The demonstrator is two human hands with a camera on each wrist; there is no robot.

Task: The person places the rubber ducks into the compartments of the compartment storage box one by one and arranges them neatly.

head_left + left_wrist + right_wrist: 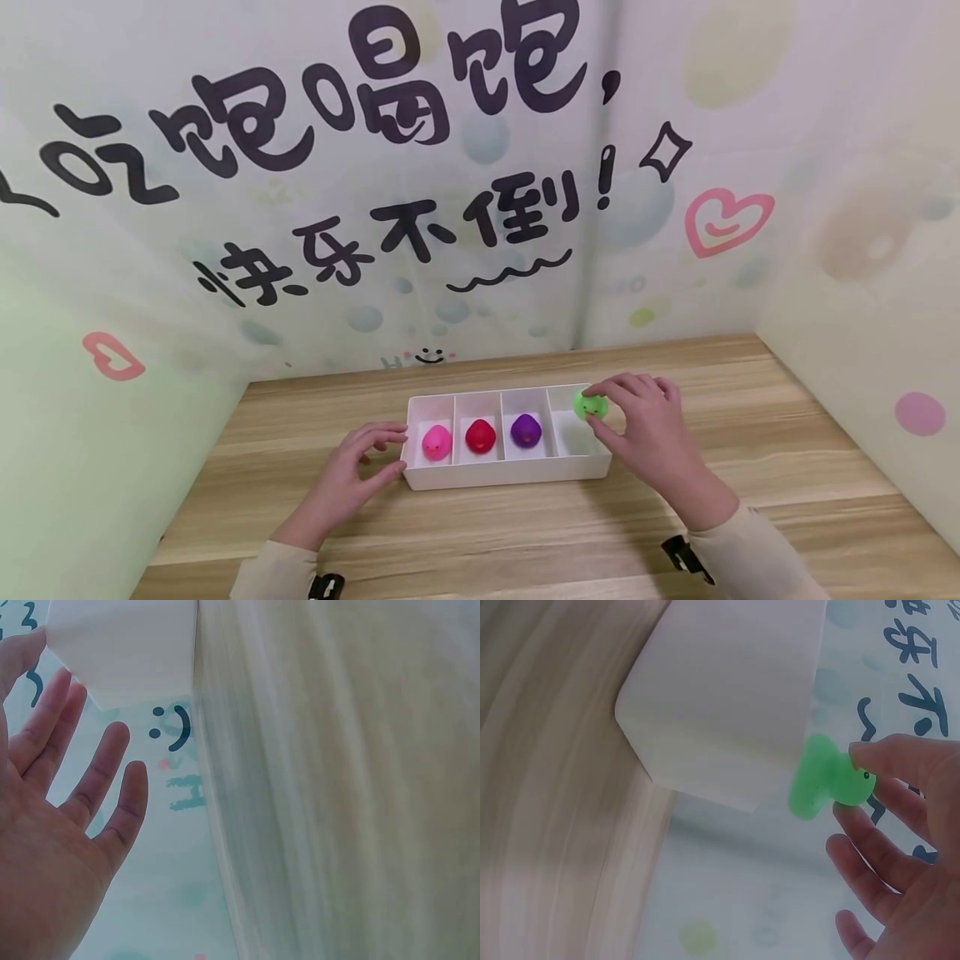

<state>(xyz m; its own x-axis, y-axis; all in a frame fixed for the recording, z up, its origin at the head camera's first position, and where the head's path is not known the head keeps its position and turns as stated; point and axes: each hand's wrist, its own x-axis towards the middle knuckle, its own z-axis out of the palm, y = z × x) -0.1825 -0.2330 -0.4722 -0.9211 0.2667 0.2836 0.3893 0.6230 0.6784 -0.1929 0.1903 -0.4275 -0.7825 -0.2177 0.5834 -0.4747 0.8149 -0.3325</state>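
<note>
A white four-compartment box (510, 473) stands on the table. My right hand (647, 429) pinches a small green rubber duck (849, 782) between thumb and fingertips, above the rim of the box's rightmost compartment. In the right wrist view the duck's head is between the fingertips and its body hangs beside the box wall. My left hand (352, 467) has its thumb and fingertips at the left end of the box, the fingers loosely spread. A pink duck (437, 442), a red duck (481, 436) and a purple duck (526, 431) sit one per compartment, from left to right.
The wood-grain table (480, 542) runs back to a printed cloth wall (480, 325) with black lettering. Pale side walls border it left and right. Black straps (686, 558) circle both sleeves.
</note>
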